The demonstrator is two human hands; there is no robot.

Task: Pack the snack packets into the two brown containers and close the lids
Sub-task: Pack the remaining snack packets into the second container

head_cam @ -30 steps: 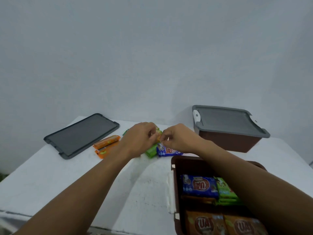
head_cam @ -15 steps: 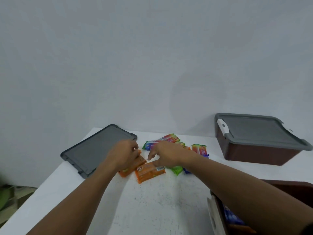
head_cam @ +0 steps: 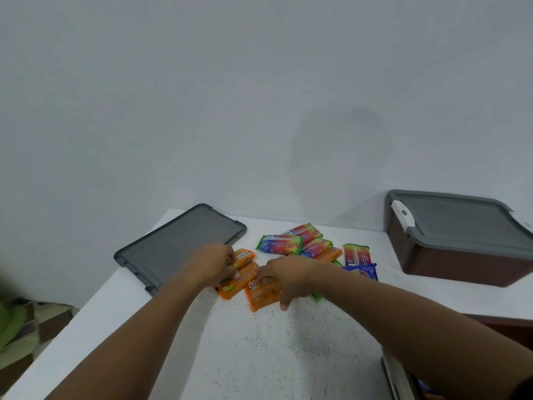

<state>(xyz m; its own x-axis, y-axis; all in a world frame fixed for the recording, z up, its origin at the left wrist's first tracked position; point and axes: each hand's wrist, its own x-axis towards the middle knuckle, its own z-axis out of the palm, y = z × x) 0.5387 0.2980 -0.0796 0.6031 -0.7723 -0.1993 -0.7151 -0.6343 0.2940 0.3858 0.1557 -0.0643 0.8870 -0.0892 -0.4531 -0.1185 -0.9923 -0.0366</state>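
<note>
Snack packets (head_cam: pixel 281 244), glossy orange, rainbow-striped and blue, lie clustered.

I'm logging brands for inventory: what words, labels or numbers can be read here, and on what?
"UA": red logo on the orange packet under the right hand, blurred, partly guessed.
Rainbow packets: white logos, too blurred to read.
Blue packet: print unreadable.
Closed container, loose lid: no text visible.

- You face a plain pale wall (head_cam: pixel 202 96), evenly lit.
- Soft round shadow (head_cam: pixel 340 157) on it, right of centre.
- Your white table (head_cam: pixel 259 356) is speckled.
- Blurred green shape (head_cam: pixel 8 321) low at your left.
</note>
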